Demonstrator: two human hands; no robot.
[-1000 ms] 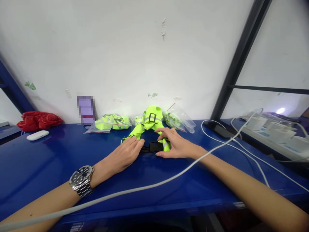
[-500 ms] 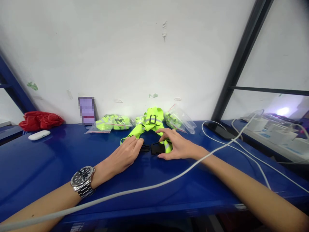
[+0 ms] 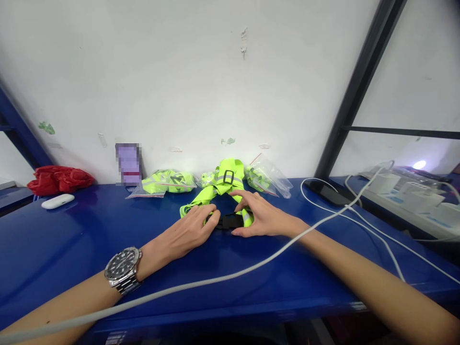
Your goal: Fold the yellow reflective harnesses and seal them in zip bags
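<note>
A neon yellow strap harness (image 3: pixel 230 167) with grey reflective stripes and a black slider lies on the blue table, its two ends reaching toward me. Between my hands is its black buckle (image 3: pixel 232 221), whose two halves meet. My left hand (image 3: pixel 192 227), with a watch (image 3: pixel 123 264) on the wrist, is closed on the left buckle half, which its fingers partly hide. Thumb and fingers of my right hand (image 3: pixel 264 215) grip the right half from its top and bottom edges, beside the yellow strap.
Bagged yellow straps (image 3: pixel 168 182) and an opened clear bag (image 3: pixel 275 177) lie by the wall. A white cable (image 3: pixel 215 280) crosses over both forearms. Also there: a phone (image 3: pixel 128 165), red bundle (image 3: pixel 59 179), white case (image 3: pixel 58 201), dark phone (image 3: pixel 328 192) and chargers (image 3: pixel 420 196).
My left hand has moved slightly right with the left buckle half, closing the gap to the right half. My right hand has stayed nearly in place.
</note>
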